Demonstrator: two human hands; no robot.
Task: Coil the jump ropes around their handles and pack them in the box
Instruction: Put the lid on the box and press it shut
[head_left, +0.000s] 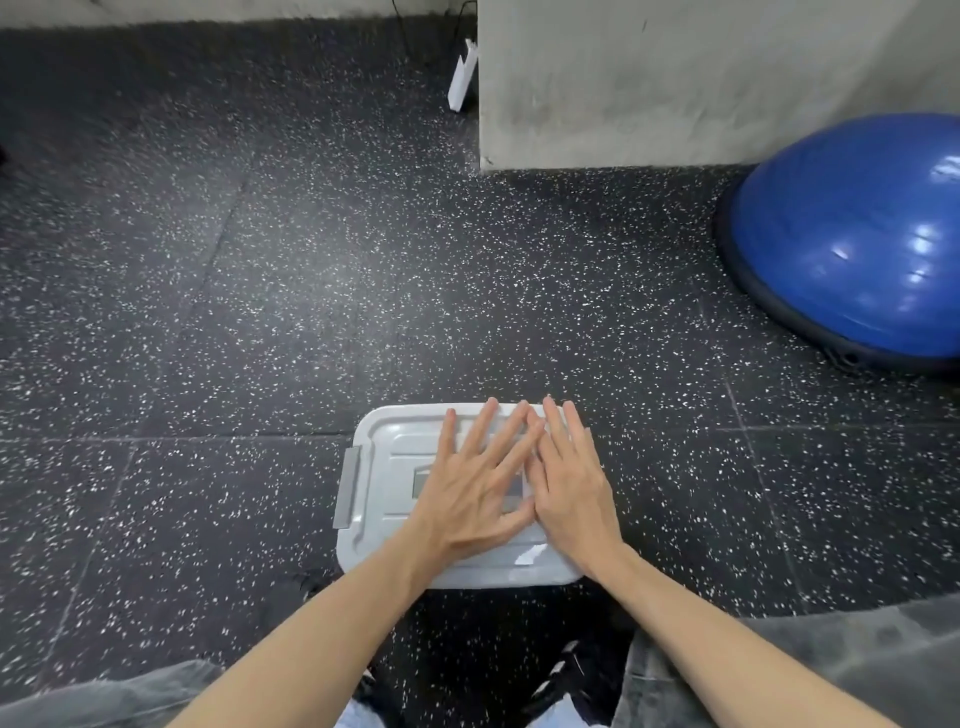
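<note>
While both hands lie flat with fingers straight on its closed lid, left hand (470, 486) beside right hand (569, 480), the white rectangular plastic box (382, 470) sits on the black speckled rubber floor (260, 312), long axis near-to-far, grey latch (347, 487) on its left side. Blue half-dome balance ball (857, 234) far right, grey concrete pillar (675, 78) behind.

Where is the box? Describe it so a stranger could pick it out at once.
Start from the speckled black floor and look near its lower middle, well left of the blue dome ball. The box sits there, pale grey plastic with its lid on and a grey latch on its left end. Both the left hand and right hand rest flat on its lid, fingers straight.
</note>
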